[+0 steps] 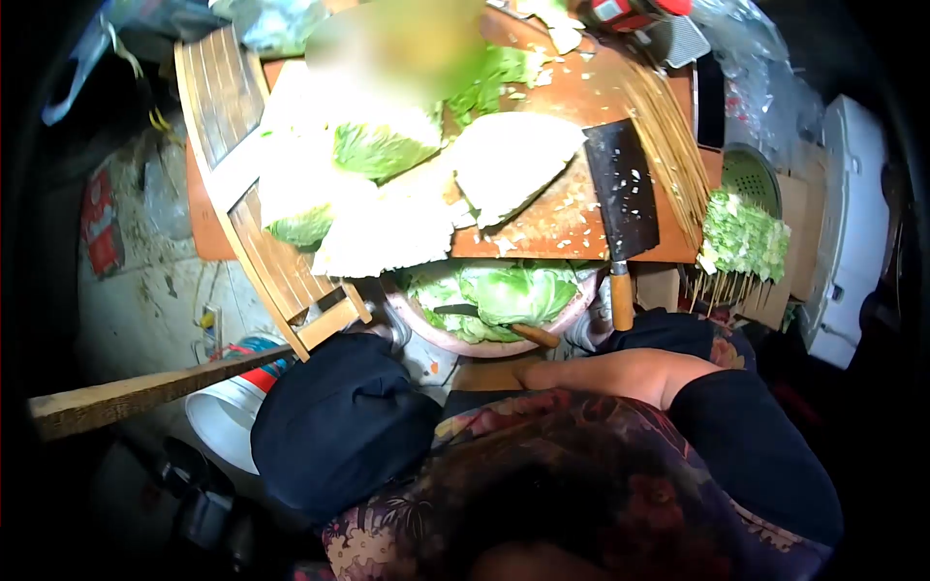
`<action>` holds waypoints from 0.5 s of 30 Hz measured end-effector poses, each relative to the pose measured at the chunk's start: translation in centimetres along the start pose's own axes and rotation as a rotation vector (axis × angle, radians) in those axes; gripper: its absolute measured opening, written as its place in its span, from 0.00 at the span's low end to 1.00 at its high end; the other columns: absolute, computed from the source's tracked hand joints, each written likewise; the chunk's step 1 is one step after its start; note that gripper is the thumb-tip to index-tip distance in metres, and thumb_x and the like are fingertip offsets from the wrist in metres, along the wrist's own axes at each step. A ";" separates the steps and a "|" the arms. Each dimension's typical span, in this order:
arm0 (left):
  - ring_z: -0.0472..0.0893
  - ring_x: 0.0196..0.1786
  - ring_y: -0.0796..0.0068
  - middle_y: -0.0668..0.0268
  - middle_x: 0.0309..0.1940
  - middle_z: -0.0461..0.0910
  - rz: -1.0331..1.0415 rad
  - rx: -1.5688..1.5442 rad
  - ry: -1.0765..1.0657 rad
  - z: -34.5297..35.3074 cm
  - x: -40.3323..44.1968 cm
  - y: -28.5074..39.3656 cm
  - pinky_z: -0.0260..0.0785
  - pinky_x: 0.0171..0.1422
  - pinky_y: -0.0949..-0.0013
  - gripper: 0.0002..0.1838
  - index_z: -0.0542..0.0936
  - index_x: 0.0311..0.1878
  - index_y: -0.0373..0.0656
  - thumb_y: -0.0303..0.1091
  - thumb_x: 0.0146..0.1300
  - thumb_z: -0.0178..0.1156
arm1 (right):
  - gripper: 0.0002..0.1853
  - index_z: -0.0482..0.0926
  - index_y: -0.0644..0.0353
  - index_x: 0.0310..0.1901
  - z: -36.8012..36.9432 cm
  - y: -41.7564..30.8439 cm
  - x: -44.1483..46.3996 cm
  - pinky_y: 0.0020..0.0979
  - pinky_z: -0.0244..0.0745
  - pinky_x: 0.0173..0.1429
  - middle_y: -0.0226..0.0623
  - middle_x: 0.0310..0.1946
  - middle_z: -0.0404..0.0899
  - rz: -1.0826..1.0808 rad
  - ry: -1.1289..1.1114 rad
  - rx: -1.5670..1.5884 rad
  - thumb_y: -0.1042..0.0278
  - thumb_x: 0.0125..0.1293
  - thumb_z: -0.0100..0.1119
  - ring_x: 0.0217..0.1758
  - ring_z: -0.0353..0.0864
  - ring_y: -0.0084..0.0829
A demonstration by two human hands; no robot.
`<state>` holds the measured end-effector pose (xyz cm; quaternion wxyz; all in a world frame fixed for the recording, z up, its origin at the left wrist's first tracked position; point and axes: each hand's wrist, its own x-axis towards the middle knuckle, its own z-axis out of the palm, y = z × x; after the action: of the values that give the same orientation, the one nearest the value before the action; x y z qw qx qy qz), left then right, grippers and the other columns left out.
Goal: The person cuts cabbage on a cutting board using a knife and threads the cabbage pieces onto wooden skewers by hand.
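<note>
A bare forearm, seemingly my right, comes from a dark sleeve and reaches left across my lap. Its end, perhaps my right hand, lies beside a brown flat surface, and I cannot make out its fingers. My left hand is not visible. Closest ahead is a pink basin of cabbage leaves, with a wooden handle resting at its rim. On the orange board sit a cut cabbage piece and a cleaver, its wooden grip overhanging the near edge.
Bamboo skewers lie along the board's right side. Skewered chopped cabbage rests beside a green colander. A slatted wooden chair-like frame leans at left, above a white bucket. A white foam box stands far right.
</note>
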<state>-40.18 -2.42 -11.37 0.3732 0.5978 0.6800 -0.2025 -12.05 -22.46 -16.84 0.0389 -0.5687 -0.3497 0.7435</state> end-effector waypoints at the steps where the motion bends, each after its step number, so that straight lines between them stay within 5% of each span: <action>1: 0.75 0.37 0.76 0.66 0.32 0.77 0.014 0.005 -0.002 -0.1 0.1 0.1 0.69 0.46 0.72 0.07 0.78 0.40 0.40 0.28 0.66 0.50 | 0.33 0.76 0.64 0.56 0.0 0.1 0.1 0.41 0.72 0.59 0.52 0.52 0.79 -0.011 0.015 0.003 0.49 0.52 0.65 0.57 0.78 0.48; 9: 0.74 0.35 0.77 0.66 0.31 0.76 0.199 -0.053 0.006 -1.9 1.0 -0.2 0.68 0.43 0.72 0.08 0.79 0.38 0.41 0.29 0.66 0.50 | 0.28 0.77 0.63 0.53 -0.9 -1.0 -4.2 0.42 0.73 0.55 0.52 0.49 0.80 -0.087 0.108 -0.210 0.52 0.56 0.61 0.53 0.80 0.49; 15: 0.74 0.33 0.78 0.67 0.30 0.76 0.299 -0.262 -0.052 -9.1 -0.6 2.2 0.68 0.41 0.73 0.08 0.79 0.37 0.42 0.30 0.66 0.50 | 0.28 0.72 0.56 0.61 -4.3 -8.2 -14.1 0.41 0.74 0.56 0.54 0.49 0.79 -0.133 0.676 -0.151 0.59 0.58 0.62 0.51 0.80 0.51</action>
<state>-40.43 4.24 -4.75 0.4912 0.6329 0.5944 -0.0703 -6.14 -20.69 -1.13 0.1589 -0.7598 -0.4074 0.4811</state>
